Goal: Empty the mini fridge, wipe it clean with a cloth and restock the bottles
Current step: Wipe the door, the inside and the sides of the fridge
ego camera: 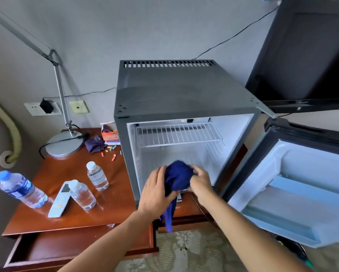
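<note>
The grey mini fridge (pixel 176 95) stands on the wooden table with its door (pixel 294 185) swung open to the right. Only a white wire shelf (pixel 178 134) shows inside. A bunched dark blue cloth (pixel 179 176) is held in front of the fridge opening. My left hand (pixel 157 191) grips its left side, and my right hand (pixel 201 182) grips its right side. A tail of cloth hangs down between my wrists. Three water bottles stand on the table to the left: a blue-labelled one (pixel 20 190) and two clear ones (pixel 82 194) (pixel 97 176).
A white remote (pixel 59 199) lies between the bottles. A desk lamp (pixel 63 144), a purple cloth (pixel 95 144), a small carton (pixel 109 134) and scattered small coloured pieces sit at the table's back. A table drawer (pixel 53 248) is pulled open. A black television (pixel 306 55) hangs at upper right.
</note>
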`<action>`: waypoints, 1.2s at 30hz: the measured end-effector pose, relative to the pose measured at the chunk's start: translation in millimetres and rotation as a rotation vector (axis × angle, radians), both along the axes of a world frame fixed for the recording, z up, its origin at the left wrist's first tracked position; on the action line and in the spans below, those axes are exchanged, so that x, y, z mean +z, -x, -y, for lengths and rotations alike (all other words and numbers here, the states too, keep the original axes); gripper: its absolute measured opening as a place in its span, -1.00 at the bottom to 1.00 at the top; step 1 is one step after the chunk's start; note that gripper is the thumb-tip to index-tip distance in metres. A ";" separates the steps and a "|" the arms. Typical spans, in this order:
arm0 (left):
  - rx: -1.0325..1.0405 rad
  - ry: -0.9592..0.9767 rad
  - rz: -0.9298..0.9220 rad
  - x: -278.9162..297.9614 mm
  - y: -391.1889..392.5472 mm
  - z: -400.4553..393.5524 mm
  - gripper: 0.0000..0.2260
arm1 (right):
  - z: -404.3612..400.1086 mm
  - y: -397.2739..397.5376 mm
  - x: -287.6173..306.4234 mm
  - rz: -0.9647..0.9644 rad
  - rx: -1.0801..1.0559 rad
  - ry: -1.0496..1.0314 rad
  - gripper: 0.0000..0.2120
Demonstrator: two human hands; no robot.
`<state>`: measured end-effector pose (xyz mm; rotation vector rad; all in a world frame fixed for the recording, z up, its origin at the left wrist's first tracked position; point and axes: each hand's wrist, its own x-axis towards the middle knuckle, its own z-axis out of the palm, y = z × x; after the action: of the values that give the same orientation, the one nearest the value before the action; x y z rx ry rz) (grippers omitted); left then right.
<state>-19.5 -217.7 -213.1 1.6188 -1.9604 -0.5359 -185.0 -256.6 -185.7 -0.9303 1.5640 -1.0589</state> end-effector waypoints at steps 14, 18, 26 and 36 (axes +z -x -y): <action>0.100 -0.168 0.466 -166.2 -2.2 73.0 -0.39 | 105.8 -0.1 -128.0 -0.999 0.584 -0.035 -0.22; 0.131 -0.019 0.492 -194.3 -1.5 66.1 -0.32 | 116.5 -0.1 -160.6 -1.114 0.537 0.064 -0.05; 0.177 0.188 0.518 -213.8 -0.7 70.2 -0.32 | 167.8 -24.2 -178.2 -1.168 0.414 0.081 -0.03; 0.234 0.304 0.481 -219.4 2.4 61.8 -0.23 | 137.9 -39.5 -183.6 -1.057 0.588 0.536 -0.43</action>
<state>-21.9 -279.5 -432.5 1.8555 -2.0079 0.2579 -145.4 -394.5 -369.3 -2.4182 1.5944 -0.5373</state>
